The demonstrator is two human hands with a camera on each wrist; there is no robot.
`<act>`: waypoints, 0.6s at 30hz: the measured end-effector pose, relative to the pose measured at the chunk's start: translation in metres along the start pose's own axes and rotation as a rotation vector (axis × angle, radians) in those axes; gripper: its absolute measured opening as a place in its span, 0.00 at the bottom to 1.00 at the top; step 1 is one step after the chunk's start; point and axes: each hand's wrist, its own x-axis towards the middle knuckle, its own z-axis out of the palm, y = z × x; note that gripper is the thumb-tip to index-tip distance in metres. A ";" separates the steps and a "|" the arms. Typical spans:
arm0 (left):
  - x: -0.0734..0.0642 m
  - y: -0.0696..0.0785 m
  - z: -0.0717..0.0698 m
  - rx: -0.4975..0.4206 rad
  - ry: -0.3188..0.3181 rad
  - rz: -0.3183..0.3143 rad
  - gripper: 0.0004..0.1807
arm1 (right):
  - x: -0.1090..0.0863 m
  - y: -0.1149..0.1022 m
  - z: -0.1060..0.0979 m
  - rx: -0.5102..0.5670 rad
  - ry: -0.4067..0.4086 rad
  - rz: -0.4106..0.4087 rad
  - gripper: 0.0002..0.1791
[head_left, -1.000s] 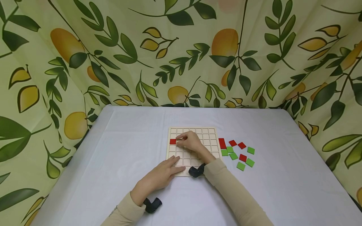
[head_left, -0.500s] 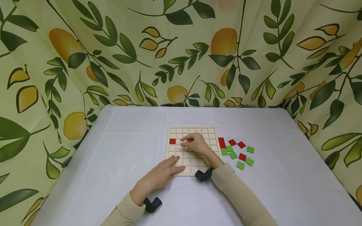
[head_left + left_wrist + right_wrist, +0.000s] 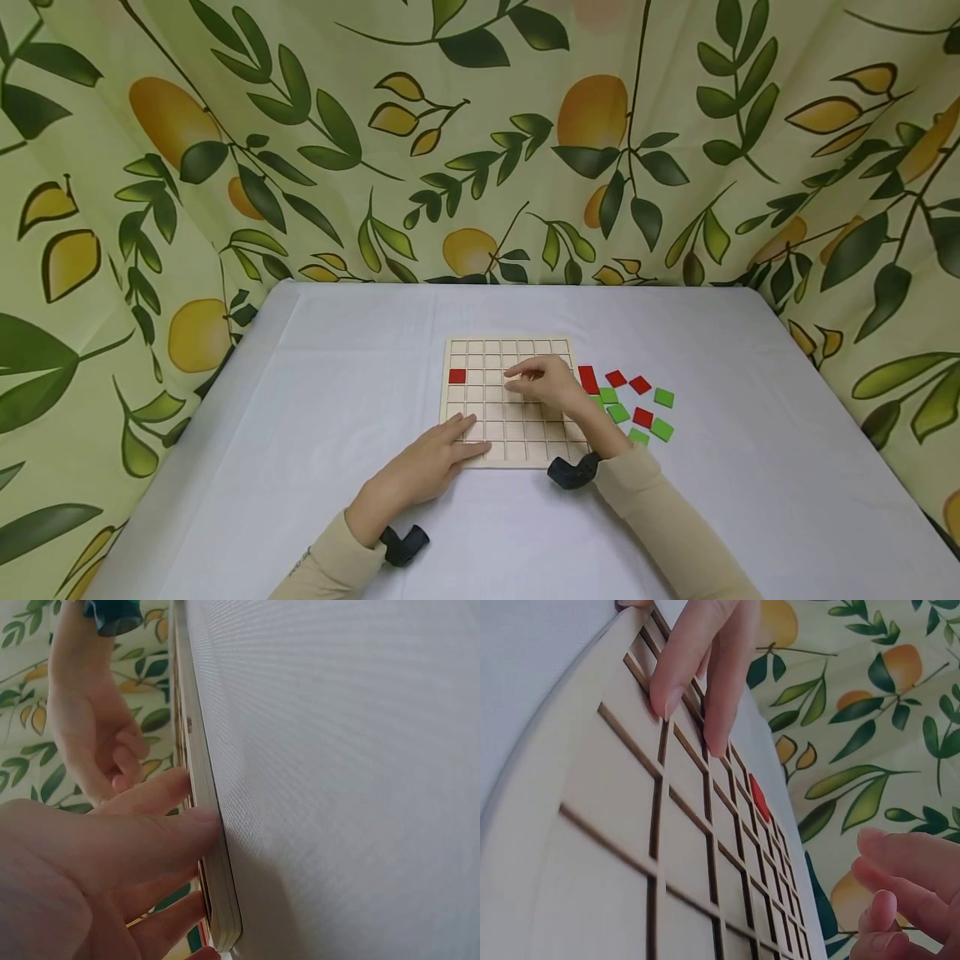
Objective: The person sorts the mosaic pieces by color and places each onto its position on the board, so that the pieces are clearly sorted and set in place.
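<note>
A wooden grid board (image 3: 525, 433) lies flat on the table, with one red square tile (image 3: 457, 377) in a cell of its leftmost column. My left hand (image 3: 423, 467) rests on the board's near left corner, fingers spread; the left wrist view has its thumb (image 3: 172, 832) against the board's edge. Over the right half of the board hovers my right hand (image 3: 551, 385), thumb and forefinger apart. No tile shows between its loosely bent fingers (image 3: 907, 862) in the right wrist view.
Loose green tiles (image 3: 663, 397) and red tiles (image 3: 640, 385) lie to the board's right. A longer red piece (image 3: 588, 380) touches or nearly touches its right edge. White cloth (image 3: 360, 350) covers the table. A fruit-patterned curtain (image 3: 480, 150) rises behind it.
My right hand has moved right, away from the red tile in the leftmost column, toward the board's right side. The left hand and the board have stayed put.
</note>
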 end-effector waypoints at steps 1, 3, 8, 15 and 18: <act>0.000 0.000 0.000 -0.001 0.001 -0.001 0.21 | -0.002 0.001 -0.003 0.000 0.004 -0.001 0.12; 0.000 0.000 0.001 -0.002 0.003 0.000 0.21 | -0.005 0.003 -0.008 0.002 0.014 -0.003 0.12; -0.001 -0.001 0.002 0.000 0.003 -0.001 0.21 | -0.011 0.010 -0.020 0.009 0.034 -0.021 0.13; 0.000 -0.001 0.003 0.000 0.014 0.008 0.21 | -0.017 0.015 -0.033 -0.007 0.039 -0.013 0.15; 0.000 -0.002 0.003 0.010 0.019 0.018 0.21 | -0.019 0.017 -0.037 -0.010 0.045 0.002 0.15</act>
